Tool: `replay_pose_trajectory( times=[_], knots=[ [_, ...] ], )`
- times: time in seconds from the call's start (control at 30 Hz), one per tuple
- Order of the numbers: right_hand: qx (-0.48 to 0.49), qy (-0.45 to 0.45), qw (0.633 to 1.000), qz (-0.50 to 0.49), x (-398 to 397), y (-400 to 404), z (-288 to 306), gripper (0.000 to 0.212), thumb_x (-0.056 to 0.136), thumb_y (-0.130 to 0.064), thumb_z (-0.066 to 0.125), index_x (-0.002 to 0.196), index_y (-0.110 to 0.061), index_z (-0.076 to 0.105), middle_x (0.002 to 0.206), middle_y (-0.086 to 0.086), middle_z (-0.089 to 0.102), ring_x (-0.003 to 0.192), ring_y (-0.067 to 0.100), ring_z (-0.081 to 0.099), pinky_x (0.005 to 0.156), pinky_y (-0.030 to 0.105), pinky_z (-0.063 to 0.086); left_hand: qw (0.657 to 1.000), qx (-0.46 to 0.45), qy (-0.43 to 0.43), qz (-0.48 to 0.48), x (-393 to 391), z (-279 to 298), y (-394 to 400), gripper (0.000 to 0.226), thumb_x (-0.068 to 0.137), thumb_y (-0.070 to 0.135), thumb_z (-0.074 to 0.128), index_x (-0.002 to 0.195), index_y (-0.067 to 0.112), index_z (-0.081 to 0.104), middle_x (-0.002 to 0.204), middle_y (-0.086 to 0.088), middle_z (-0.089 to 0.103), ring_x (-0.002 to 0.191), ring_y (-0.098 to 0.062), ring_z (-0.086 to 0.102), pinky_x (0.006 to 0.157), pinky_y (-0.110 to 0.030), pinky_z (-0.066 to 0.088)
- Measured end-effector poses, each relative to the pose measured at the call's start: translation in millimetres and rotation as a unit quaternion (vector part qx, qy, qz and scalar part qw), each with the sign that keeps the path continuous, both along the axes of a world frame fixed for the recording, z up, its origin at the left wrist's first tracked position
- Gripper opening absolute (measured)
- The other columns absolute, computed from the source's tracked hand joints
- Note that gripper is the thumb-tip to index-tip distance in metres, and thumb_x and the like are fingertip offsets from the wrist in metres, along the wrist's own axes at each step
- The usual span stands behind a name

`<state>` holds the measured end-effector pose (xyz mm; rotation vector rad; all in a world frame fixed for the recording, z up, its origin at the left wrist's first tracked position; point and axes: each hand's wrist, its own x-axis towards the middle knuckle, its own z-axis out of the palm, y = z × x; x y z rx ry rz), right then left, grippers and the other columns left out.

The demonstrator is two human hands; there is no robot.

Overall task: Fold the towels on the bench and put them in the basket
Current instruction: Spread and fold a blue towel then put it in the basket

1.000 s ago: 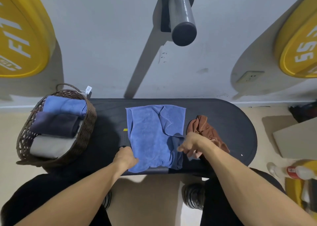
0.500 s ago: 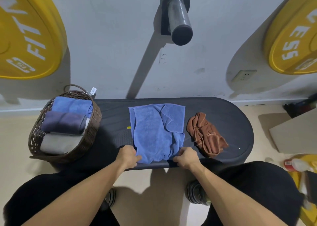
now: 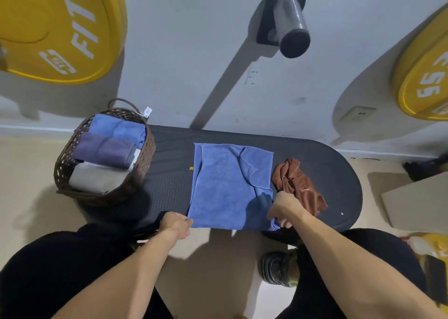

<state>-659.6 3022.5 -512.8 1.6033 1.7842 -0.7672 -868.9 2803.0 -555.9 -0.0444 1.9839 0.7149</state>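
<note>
Since a second ago the right hand (image 3: 282,206) has left the middle of the blue microfibre towel (image 3: 230,185) and come back to its near right corner, which it now grips. The left hand (image 3: 175,224) still pinches the near left corner. Both sets of fingers are curled round the cloth, and the hem between them looks pulled fairly straight along the near edge of the dark padded oval table (image 3: 169,163).

The towel lies spread ahead of the hands. Its far right part is doubled over in a loose flap, and that side is not flat. A crumpled brown towel (image 3: 298,185) sits just beyond the right hand, beside the blue one. Well off beyond the left hand, the dark woven wicker basket (image 3: 65,168) already holds three rolled or folded towels: blue, purple and grey.

The step in hand seems to be squaring the blue towel before a fold. To do it well, I would keep even tension between both corners, then lift and carry the near hem forward to meet the far edge. Smooth that turned-over flap first, or the fold will trap a ridge. Keep the right corner clear of the brown towel.
</note>
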Motion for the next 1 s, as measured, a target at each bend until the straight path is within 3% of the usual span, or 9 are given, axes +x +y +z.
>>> replay_pose_trajectory(
  times=[0.1, 0.2, 0.27, 0.33, 0.43, 0.6, 0.7, 0.83, 1.0],
  knots=[
    [0.089, 0.024, 0.985, 0.145, -61.7, 12.0, 5.7, 0.009, 0.074, -0.009, 0.064, 0.069, -0.01, 0.057, 0.066, 0.006, 0.066, 0.053, 0.023, 0.065, 0.051, 0.03, 0.057, 1.0, 0.02, -0.009, 0.0, -4.5, -0.7, -4.9, 0.013, 0.087, 0.009, 0.072, 0.096, 0.001, 0.065, 0.083, -0.016, 0.068, 0.064, -0.023, 0.065, 0.064, -0.029, 0.057],
    [0.132, 0.136, 0.966, 0.177, -140.2, 17.0, -2.1, 0.015, 0.076, -0.002, 0.052, 0.065, -0.011, 0.051, 0.065, 0.003, 0.056, 0.065, 0.028, 0.055, 0.047, 0.024, 0.036, 0.999, 0.03, -0.025, -0.008, -8.4, -1.6, -10.7, 0.015, 0.088, 0.01, 0.072, 0.096, -0.003, 0.068, 0.085, -0.017, 0.07, 0.068, -0.024, 0.065, 0.066, -0.031, 0.059],
    [0.118, 0.208, 0.954, 0.18, -186.7, 19.2, -12.1, 0.018, 0.084, -0.002, 0.05, 0.092, -0.009, 0.064, 0.089, 0.004, 0.062, 0.083, 0.027, 0.06, 0.06, 0.03, 0.046, 0.999, 0.022, -0.006, -0.041, -8.6, -6.4, -15.1, 0.016, 0.086, 0.014, 0.073, 0.089, -0.002, 0.074, 0.085, -0.018, 0.073, 0.071, -0.022, 0.065, 0.077, -0.035, 0.058],
    [0.121, 0.234, 0.946, 0.189, -218.6, 26.8, -26.3, 0.037, 0.089, -0.005, 0.051, 0.124, -0.009, 0.06, 0.122, 0.01, 0.056, 0.105, 0.031, 0.061, 0.084, 0.034, 0.05, 0.998, 0.006, 0.012, -0.06, -9.6, -9.0, -17.7, 0.016, 0.084, 0.019, 0.074, 0.081, 0.003, 0.077, 0.079, -0.015, 0.075, 0.064, -0.017, 0.065, 0.071, -0.028, 0.057],
    [0.126, 0.212, 0.948, 0.202, -242.9, 39.9, -47.0, 0.043, 0.088, -0.007, 0.052, 0.13, -0.011, 0.057, 0.132, 0.015, 0.049, 0.118, 0.033, 0.054, 0.097, 0.034, 0.045, 0.998, 0.001, 0.002, -0.063, -11.7, -14.9, -15.6, 0.013, 0.082, 0.017, 0.073, 0.074, 0.007, 0.076, 0.069, -0.009, 0.074, 0.05, -0.01, 0.064, 0.059, -0.022, 0.056],
    [0.143, 0.189, 0.947, 0.215, -250.6, 55.5, -64.8, 0.019, 0.09, -0.022, 0.06, 0.108, -0.019, 0.067, 0.122, 0.011, 0.05, 0.12, 0.033, 0.04, 0.096, 0.038, 0.042, 0.996, 0.003, -0.028, -0.087, -16.3, -16.6, -7.9, 0.023, 0.084, 0.027, 0.072, 0.069, 0.01, 0.07, 0.073, -0.009, 0.075, 0.063, -0.017, 0.072, 0.058, -0.026, 0.058],
    [0.109, 0.259, 0.94, 0.194, -257.6, 64.7, -63.3, 0.003, 0.09, -0.023, 0.064, 0.088, -0.021, 0.065, 0.105, 0.006, 0.063, 0.112, 0.03, 0.051, 0.095, 0.037, 0.046, 0.995, -0.013, -0.039, -0.087, -20.8, -18.6, -8.5, 0.023, 0.084, 0.027, 0.074, 0.067, 0.012, 0.069, 0.069, -0.006, 0.075, 0.065, -0.016, 0.073, 0.053, -0.022, 0.052],
    [0.059, 0.316, 0.927, 0.194, -266.9, 68.1, -63.0, 0.014, 0.088, -0.021, 0.071, 0.079, -0.024, 0.06, 0.072, -0.006, 0.062, 0.091, 0.022, 0.058, 0.082, 0.03, 0.048, 0.996, -0.021, -0.068, -0.057, -21.3, -17.6, -12.6, 0.014, 0.083, 0.016, 0.074, 0.077, 0.005, 0.067, 0.071, -0.01, 0.075, 0.059, -0.02, 0.074, 0.058, -0.029, 0.06],
    [0.065, 0.282, 0.935, 0.203, -274.0, 63.1, -68.2, 0.017, 0.089, -0.031, 0.067, 0.074, -0.029, 0.059, 0.072, -0.014, 0.061, 0.109, 0.023, 0.054, 0.097, 0.044, 0.042, 0.995, -0.029, -0.09, -0.024, -21.9, -18.4, -16.4, 0.015, 0.084, 0.014, 0.074, 0.078, 0.006, 0.064, 0.065, -0.01, 0.074, 0.064, -0.022, 0.075, 0.071, -0.033, 0.063]
  ],
)
